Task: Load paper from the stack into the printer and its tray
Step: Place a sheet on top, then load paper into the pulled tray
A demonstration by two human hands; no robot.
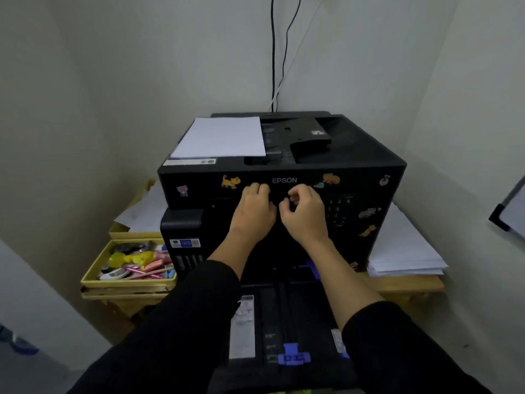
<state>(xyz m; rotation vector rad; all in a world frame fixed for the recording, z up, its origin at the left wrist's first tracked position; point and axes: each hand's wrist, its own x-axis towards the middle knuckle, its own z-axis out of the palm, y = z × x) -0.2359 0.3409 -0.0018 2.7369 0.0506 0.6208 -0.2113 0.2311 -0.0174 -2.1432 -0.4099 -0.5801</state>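
A black Epson printer (355,155) with animal stickers stands on a wooden table (409,285). A white sheet of paper (221,137) lies on its top left. The paper stack (403,251) sits on the table, right of the printer. The paper tray (272,317) is pulled out toward me below; I see no paper in it, and a blue guide (292,356) sits near its front. My left hand (252,209) and my right hand (305,214) are side by side on the front panel (338,211) under the logo, fingers curled on its upper edge.
A yellow box (93,271) of pens and small items stands left of the printer, with loose papers (145,211) behind it. Cables (273,52) run up the wall in the corner. A framed board (511,206) juts in at the right. Walls close in on both sides.
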